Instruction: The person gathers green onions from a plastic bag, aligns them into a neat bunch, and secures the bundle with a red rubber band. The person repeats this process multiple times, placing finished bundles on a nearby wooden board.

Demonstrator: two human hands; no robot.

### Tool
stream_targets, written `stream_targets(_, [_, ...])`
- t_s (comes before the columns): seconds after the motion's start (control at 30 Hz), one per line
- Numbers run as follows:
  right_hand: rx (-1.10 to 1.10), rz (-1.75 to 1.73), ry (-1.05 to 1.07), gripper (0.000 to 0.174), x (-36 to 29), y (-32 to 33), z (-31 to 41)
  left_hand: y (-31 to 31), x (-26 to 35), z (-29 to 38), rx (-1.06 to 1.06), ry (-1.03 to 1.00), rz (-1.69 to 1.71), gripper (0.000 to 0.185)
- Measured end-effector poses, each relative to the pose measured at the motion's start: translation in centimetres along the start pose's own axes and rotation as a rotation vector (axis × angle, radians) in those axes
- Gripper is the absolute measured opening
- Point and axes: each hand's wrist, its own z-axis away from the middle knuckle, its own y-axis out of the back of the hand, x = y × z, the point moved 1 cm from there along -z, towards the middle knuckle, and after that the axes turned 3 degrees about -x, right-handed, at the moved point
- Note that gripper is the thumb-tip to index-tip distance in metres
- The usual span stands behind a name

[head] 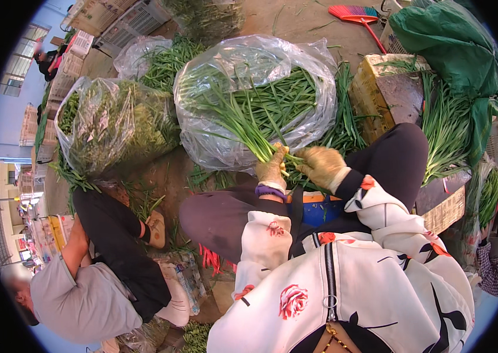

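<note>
My left hand [272, 170], in a soiled tan glove, grips a bunch of long green leafy stalks [244, 125] by their pale lower ends. The leaves fan up and left over a large clear plastic bag [196, 145] filled with more of the same greens [282, 103]. Close by on the right is my right hand [326, 167], gloved too and slightly blurred. Its curled fingertips pinch a few green strands beside the bunch's base. Below both hands, a blue container [319, 212] shows between my legs, partly covered by them.
Left of the big bag stands another plastic bag of greens [121, 128], near a seated person [85, 295]. On the right, stalks [445, 128] lie on a board beside a yellow crate [366, 97] and green sacking [452, 48]. A red broom [359, 17] lies farther off.
</note>
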Motion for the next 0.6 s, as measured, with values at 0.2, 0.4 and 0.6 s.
stream_targets(0.2, [0.040,-1.127,-0.443,0.029,2.2,-0.4,-0.9,2.1,-0.8,-1.1,-0.055,0.104,0.332,0.033])
stream_targets(0.4, [-0.183,-1.289,-0.503,0.029,1.3,-0.8,1.1,0.1,-4.7,-1.0,-0.685,0.437,0.567,0.038])
stream_targets(0.6, [-0.307,-0.963,-0.559,0.045,-0.8,-0.9,1.6,-0.4,-3.8,1.0,-0.705,0.310,0.506,0.038])
